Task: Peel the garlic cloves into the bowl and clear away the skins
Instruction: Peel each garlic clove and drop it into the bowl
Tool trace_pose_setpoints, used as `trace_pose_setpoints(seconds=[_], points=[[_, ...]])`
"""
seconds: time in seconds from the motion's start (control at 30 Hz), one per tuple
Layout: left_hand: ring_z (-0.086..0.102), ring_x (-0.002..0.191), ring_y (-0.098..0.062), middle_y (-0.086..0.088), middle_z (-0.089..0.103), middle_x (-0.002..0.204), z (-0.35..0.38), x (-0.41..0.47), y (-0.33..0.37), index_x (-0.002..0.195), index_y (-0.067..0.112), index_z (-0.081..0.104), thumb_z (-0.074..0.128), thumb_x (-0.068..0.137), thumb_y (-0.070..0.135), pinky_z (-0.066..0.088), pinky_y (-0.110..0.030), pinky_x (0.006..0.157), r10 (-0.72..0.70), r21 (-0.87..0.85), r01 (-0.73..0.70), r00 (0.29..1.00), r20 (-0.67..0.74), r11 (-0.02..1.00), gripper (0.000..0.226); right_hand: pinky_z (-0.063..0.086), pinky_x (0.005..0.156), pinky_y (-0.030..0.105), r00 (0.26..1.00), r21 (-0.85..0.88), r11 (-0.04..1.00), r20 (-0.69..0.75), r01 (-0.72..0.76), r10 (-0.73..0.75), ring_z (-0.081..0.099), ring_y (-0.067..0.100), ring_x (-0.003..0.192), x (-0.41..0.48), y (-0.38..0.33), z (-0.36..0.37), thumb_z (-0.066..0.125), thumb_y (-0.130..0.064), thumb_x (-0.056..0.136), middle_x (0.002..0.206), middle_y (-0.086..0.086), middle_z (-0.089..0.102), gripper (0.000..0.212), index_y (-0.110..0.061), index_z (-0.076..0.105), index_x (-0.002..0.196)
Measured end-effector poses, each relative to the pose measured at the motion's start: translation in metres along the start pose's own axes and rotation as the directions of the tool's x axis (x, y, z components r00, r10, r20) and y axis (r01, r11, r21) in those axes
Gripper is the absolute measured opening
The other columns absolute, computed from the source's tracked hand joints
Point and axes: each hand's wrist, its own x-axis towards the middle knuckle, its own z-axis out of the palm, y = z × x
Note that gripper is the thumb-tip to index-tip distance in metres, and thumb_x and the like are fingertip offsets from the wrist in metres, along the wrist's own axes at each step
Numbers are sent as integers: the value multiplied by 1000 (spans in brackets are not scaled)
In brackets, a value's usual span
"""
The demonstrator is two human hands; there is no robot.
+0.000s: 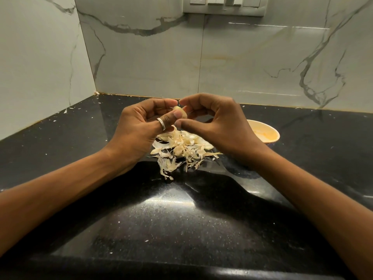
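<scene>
Pinching the garlic clove (180, 112) — left hand (141, 128), right hand (218, 126) touching.

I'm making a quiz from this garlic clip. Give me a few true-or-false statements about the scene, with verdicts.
1. The left hand pinches a clove. True.
2. The bowl stands to the right of the skins. True.
3. The skins lie in the bowl. False: they lie piled on the counter.
4. A ring is on the right hand. False: the ring is on the left thumb.
5. The right hand rests flat on the counter. False: it is raised, fingers curled at the clove.
</scene>
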Motion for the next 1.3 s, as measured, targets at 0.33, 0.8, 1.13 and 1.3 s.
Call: trace_pose_setpoints(seconds=[0.33,0.8,1.13,1.3], points=[[75,84,-19,-4,77,96,0,1,-6,114,14,67,64,97,20,59,-26,61,60,125,-57,998,-16,991,19,58,83,19,998,-104,993,-25,59,-62,72,5,89,5,6,-7,79,-15,88,99,-2,76,29,-10,73,116],[70,79,-11,2,75,86,-3,-2,-13,99,24,75,68,90,6,55,-20,68,182,332,-208,977,107,920,21,60,87,35,981,-424,896,69,-137,182,71,12,87,21,5,-83,77,-24,89,92,-4,74,21,-16,78,108],[70,72,-15,9,77,91,-3,0,-14,103,25,76,73,89,14,57,-24,56,194,357,-220,975,108,908,19,61,77,28,801,-550,725,157,-416,578,74,9,75,16,17,-106,72,-9,88,81,-1,78,15,-22,80,87],[68,71,-18,4,74,86,-3,0,-15,104,23,74,68,93,14,58,-26,52,167,359,-192,981,102,913,15,46,59,22,756,-627,677,206,-385,621,66,2,66,14,22,-101,70,-11,88,74,-8,73,17,-25,79,86]])
